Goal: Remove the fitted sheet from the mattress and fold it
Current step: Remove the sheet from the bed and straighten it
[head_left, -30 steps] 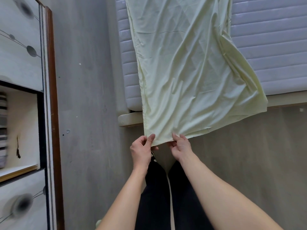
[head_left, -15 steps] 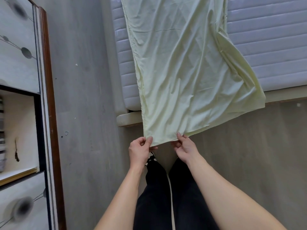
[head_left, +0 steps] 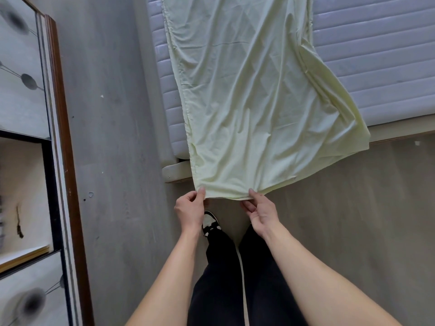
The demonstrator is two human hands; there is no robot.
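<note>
The pale fitted sheet (head_left: 254, 102) lies off the bare mattress (head_left: 376, 62), lengthwise-folded, its near edge pinched by left hand (head_left: 190, 211) and right hand (head_left: 262, 214) fingers; next likely carrying that edge far.

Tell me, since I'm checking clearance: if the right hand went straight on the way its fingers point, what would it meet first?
The right hand already pinches the sheet at its near edge, so it would meet more sheet, then probably the mattress below, though depth is unclear.

Head-worn camera looks steeply down, close above the floor (head_left: 113, 161).
</note>
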